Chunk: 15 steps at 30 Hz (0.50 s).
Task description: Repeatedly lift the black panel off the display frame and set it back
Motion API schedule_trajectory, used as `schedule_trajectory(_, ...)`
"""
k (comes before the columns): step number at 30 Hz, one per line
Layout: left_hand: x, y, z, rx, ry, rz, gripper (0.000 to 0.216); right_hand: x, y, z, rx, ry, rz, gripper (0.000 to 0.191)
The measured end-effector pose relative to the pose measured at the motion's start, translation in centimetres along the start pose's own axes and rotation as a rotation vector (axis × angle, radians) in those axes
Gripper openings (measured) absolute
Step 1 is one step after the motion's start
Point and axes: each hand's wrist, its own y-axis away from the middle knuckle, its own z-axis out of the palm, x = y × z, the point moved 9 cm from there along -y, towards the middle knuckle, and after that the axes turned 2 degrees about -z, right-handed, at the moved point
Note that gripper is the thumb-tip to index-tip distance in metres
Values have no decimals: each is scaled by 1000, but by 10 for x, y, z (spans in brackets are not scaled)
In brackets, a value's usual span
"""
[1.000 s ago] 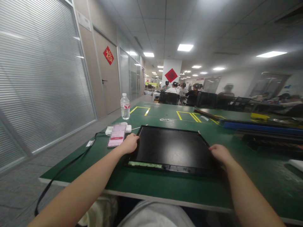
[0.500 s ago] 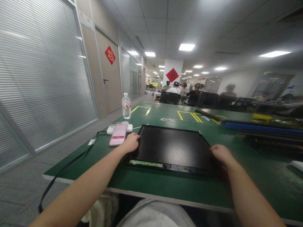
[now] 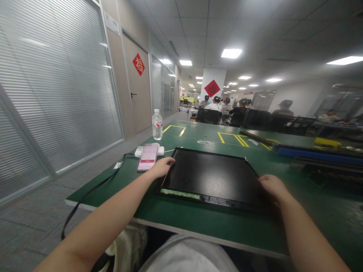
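Note:
A black display panel (image 3: 212,173) lies face up before me on the green table (image 3: 181,223). Along its near edge runs a narrow green circuit board strip (image 3: 180,194). My left hand (image 3: 163,167) grips the panel's left edge, thumb on top and the other fingers hidden beneath or behind. On the opposite side, my right hand (image 3: 272,186) holds the right edge, with its fingers mostly out of sight under the rim. A phone (image 3: 147,160) with a lit pink screen rests just left of my left hand.
A water bottle (image 3: 157,125) stands behind the phone, near a white power strip (image 3: 160,150) whose black cable (image 3: 96,187) hangs off the left edge. Blue-edged equipment (image 3: 300,152) and a yellow object (image 3: 327,143) lie at the right. Seated people (image 3: 215,105) work farther back.
The whole view has shifted slightly, so everything appears a little farther right. Both hands keep their hold on the panel's sides, and the panel stays at the same spot on the table.

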Motion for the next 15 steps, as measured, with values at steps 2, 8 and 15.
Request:
schedule_trajectory(2,-3,0,-2,29,128,-23,54,0,-2,0,6,9,-9,24)
schedule_trajectory(8,-1,2,-2,38,611,-116,58,3,-4,-2,31,9,-16,19)
schedule_trajectory(15,5,10,-4,70,941,-221,49,-1,2,-2,-12,18,3,18)
